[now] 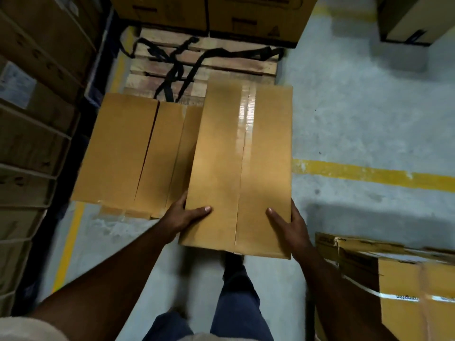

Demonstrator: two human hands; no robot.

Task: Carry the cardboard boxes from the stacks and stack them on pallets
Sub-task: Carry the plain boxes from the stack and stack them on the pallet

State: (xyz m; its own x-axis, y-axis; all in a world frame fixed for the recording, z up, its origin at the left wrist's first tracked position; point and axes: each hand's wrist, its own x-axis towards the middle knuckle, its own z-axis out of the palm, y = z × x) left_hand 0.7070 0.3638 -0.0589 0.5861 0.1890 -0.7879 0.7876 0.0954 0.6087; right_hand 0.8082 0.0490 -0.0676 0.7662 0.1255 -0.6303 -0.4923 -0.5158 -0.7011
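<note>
Above the pallet (204, 60), both hands (183, 215) (289, 223) grip a taped cardboard box (241, 166).

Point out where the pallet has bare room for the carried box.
Free: pallet slats between the far boxes and the near box, though black straps cross them. Crowded: its near left, under that box.

hidden: pallet (204, 62) near end under boxes | cut off: torn box (398, 279) at right edge | blurred: shelf labels (17, 86) unreadable
</note>
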